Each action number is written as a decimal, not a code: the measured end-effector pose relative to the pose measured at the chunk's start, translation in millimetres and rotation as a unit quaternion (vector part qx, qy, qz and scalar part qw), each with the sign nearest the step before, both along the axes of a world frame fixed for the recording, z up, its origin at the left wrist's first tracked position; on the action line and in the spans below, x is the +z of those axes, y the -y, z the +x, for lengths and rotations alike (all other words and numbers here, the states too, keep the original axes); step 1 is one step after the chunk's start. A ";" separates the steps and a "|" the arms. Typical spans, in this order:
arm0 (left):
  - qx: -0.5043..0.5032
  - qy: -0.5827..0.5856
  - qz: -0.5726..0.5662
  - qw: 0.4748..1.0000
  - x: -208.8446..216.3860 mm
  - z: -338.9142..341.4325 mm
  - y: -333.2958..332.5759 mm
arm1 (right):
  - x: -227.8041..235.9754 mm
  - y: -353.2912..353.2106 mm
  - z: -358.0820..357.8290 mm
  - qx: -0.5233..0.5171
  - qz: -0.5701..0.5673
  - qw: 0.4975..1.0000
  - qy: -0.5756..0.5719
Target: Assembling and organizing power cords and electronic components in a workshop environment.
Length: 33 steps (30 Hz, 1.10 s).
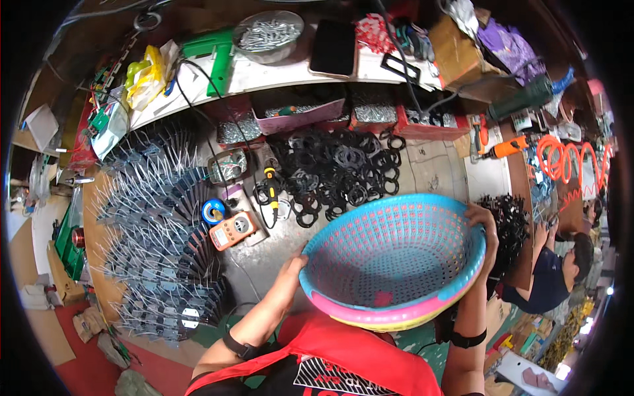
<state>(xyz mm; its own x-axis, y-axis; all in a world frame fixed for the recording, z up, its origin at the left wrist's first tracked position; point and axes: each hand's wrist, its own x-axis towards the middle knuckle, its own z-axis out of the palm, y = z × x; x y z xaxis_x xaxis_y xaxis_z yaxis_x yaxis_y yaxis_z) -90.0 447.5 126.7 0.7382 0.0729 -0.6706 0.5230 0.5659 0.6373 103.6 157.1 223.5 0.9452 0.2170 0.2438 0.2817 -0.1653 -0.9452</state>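
Observation:
A stack of nested perforated plastic baskets point(396, 244), blue inside with pink and yellow ones beneath, is tilted in front of my chest. My left hand point(291, 267) grips its left rim, with the fingers partly hidden behind the wall. On the right rim, my right hand point(485, 228) is closed with its fingers hooked over the edge. Nothing loose shows inside the blue basket beyond a pink patch at the bottom. Just past the far rim lies a heap of black rings point(347, 162) on the metal worktop.
Left stand rows of dark flat parts with wires point(165, 244). Near them are an orange meter point(232, 231), blue tape roll point(213, 211) and yellow-black tool point(271, 188). A shelf holds a bowl of screws point(269, 36). Dark parts point(503, 231) and another person point(551, 274) are right.

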 end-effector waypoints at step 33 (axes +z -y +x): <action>-0.622 0.448 0.227 0.601 49.7 -120.8 774.1 | -61.9 599.7 -655.6 -0.761 0.051 0.621 -0.182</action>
